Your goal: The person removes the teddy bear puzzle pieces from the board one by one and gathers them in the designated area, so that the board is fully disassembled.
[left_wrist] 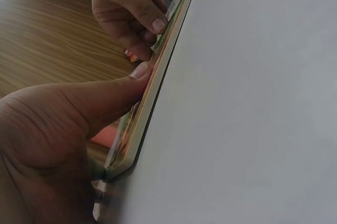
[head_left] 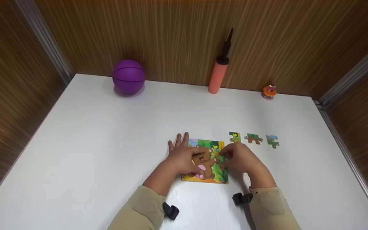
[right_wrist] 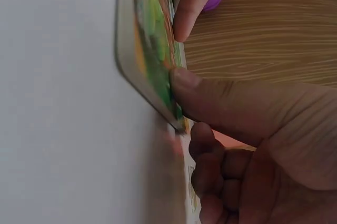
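A jigsaw puzzle with a brown bear on a green and yellow background lies in a shallow tray on the table. My left hand rests over its left side, fingers spread, with the thumb touching the picture. At the puzzle's right edge, my right hand has its index finger and thumb bent onto a green puzzle piece, largely hidden under the fingertips. The other right fingers are curled in. Three loose puzzle pieces, one with a yellow bird, one brown and green, one blue and green, lie beyond the right hand.
On the white table, a purple ball, a pink hand pump with a black nozzle and a small bear figure stand along the back. Wood-grain panels enclose the back and sides.
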`<action>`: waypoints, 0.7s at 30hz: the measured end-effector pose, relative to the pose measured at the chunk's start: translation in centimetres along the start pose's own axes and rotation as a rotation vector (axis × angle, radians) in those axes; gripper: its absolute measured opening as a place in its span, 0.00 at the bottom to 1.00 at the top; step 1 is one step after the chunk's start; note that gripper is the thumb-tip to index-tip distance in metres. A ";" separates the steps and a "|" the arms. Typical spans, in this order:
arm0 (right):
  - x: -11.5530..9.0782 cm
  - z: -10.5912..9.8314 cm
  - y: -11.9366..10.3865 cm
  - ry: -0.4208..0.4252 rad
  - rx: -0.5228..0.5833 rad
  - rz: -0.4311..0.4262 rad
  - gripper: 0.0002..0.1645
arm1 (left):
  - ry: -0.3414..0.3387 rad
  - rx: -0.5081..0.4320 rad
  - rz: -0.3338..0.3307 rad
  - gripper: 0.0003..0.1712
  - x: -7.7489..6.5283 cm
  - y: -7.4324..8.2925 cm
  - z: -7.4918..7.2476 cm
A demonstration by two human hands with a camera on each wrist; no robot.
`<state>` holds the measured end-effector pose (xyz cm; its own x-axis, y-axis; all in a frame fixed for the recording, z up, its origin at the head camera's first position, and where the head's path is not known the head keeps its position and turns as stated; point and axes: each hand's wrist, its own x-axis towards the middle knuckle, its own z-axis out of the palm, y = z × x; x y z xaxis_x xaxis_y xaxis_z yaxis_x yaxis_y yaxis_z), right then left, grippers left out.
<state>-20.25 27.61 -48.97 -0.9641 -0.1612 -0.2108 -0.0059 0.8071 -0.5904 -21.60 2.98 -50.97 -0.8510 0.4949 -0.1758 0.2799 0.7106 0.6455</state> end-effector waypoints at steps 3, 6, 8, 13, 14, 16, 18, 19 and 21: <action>0.1 0.1 0.0 -0.011 0.001 0.006 0.19 | 0.001 0.002 -0.002 0.47 0.0 0.0 0.0; 0.2 0.1 0.0 -0.021 0.010 0.004 0.19 | 0.002 0.006 -0.003 0.47 0.0 -0.1 0.0; 0.2 0.1 0.0 -0.020 0.018 0.006 0.19 | 0.003 0.009 -0.002 0.47 0.0 -0.1 0.0; 0.0 0.1 -0.3 -0.011 0.026 -0.003 0.19 | -0.001 0.010 -0.005 0.47 -0.1 -0.1 -0.1; 0.0 0.1 -0.4 -0.009 0.026 -0.007 0.19 | -0.002 0.010 -0.006 0.47 -0.1 -0.1 -0.1; -0.2 0.1 -0.5 -0.011 0.021 -0.018 0.20 | -0.005 0.011 -0.007 0.47 0.0 0.0 0.0; -0.2 0.1 -0.5 -0.020 0.015 -0.029 0.22 | -0.002 0.015 -0.004 0.47 0.0 -0.1 0.0; -0.3 0.0 -0.6 -0.023 0.013 -0.033 0.23 | -0.003 0.017 -0.005 0.47 0.0 -0.1 0.0; -0.3 0.1 -0.5 -0.032 0.009 -0.043 0.24 | -0.005 0.022 -0.005 0.47 0.0 -0.1 0.0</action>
<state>-19.92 27.21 -48.63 -0.9541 -0.2142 -0.2095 -0.0449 0.7936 -0.6068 -21.61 2.96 -51.04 -0.8503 0.4936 -0.1828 0.2854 0.7241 0.6279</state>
